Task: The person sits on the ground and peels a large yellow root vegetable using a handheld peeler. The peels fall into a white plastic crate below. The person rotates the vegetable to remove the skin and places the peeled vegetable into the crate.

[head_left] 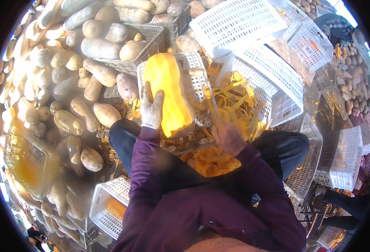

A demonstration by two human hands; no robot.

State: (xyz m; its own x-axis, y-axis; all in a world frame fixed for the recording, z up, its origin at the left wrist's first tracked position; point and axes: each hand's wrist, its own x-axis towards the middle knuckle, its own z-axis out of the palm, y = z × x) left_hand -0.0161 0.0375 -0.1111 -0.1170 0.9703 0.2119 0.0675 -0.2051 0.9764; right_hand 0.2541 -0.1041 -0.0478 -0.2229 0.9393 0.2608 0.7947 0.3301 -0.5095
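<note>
A large squash, its upper face peeled to bright yellow, lies on an upturned plastic crate between my knees. My left hand, in a pale knit glove, rests with spread fingers on its left side. Bare and closed, my right hand grips a slim tool's handle right of the squash; sun glare and blur hide what kind of tool it is. Orange and yellow peelings are heaped beside the crate, and more peelings lie between my legs.
Unpeeled squashes cover the ground on the left. A crate of squashes stands ahead. White plastic crates stand at the right, and another lies by my left hip. Other people's legs show at far right.
</note>
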